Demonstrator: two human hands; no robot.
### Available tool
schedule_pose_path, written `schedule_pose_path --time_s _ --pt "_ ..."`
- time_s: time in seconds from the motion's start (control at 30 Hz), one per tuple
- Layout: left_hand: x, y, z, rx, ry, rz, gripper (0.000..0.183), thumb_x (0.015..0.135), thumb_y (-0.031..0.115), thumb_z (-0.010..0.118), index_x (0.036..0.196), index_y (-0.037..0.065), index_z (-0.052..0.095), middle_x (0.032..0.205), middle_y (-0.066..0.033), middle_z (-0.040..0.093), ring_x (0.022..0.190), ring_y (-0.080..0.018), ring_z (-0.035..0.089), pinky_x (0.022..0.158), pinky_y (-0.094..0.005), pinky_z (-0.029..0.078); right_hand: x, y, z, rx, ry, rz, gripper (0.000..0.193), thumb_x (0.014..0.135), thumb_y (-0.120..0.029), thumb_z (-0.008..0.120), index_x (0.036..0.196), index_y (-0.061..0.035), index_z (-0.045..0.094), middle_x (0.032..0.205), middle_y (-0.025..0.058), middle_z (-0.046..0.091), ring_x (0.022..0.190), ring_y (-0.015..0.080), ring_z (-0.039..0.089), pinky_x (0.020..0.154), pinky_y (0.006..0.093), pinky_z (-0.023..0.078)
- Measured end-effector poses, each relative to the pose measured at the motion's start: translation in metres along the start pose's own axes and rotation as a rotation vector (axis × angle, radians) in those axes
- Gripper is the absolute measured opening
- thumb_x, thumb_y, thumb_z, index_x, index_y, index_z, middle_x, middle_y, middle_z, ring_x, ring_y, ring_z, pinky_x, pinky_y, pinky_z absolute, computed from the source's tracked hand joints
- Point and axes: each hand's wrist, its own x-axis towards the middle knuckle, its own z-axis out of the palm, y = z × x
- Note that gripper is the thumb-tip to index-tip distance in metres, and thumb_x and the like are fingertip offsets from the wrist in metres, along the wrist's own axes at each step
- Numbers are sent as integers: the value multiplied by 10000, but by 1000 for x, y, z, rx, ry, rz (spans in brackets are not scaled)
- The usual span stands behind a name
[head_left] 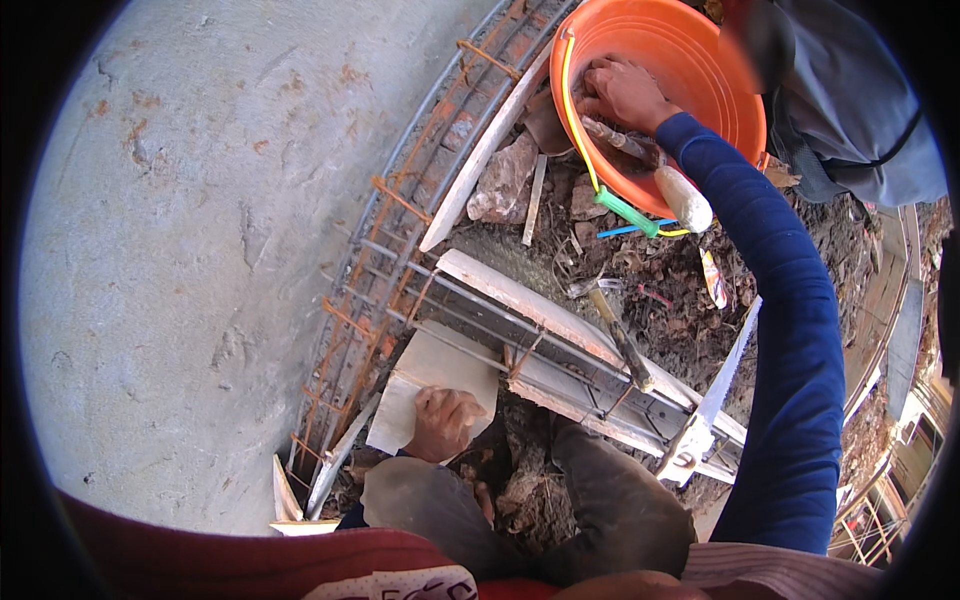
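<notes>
My right hand point(627, 92) reaches down inside an orange bucket point(735, 110). Its fingers are bent, their tips hidden from view; anything in them is too small to make out. Beside that hand, a dirty tool with a pale, rounded end point(684, 198) leans out over the bucket's rim. My left hand point(446, 418) is closed, knuckles up, against a pale flat board point(445, 358) by my knee. What it may be gripping does not show. The bucket's yellow bail with a green grip point(626, 212) hangs down at the near side.
Steel rebar cages point(400, 190) run along a concrete slab point(200, 260) and between plank forms point(540, 300). A hammer point(622, 340) lies across a plank. A handsaw point(735, 350) leans by my right arm. Stones point(504, 180) and loose soil lie under the bucket. Dark grey fabric point(850, 90) is at far right.
</notes>
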Motion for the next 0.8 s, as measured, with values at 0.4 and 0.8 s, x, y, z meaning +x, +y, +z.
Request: schedule_pose_path --time_s 0.4,0.8 --pt "6 3 -5 30 22 26 165 876 139 627 1017 224 649 1041 46 654 973 -211 582 977 -442 351 37 -34 -15 5 -293 549 359 900 -292 687 1174 -64 734 1236 155 724 1184 350 679 1027 474 513" --pt "3 1 0 9 7 11 127 911 182 593 1020 218 648 1058 34 656 1008 -213 576 1005 -454 357 41 -24 -9 -49 -397 435 336 982 -286 561 1197 -105 746 1274 140 716 1193 322 683 994 469 538"
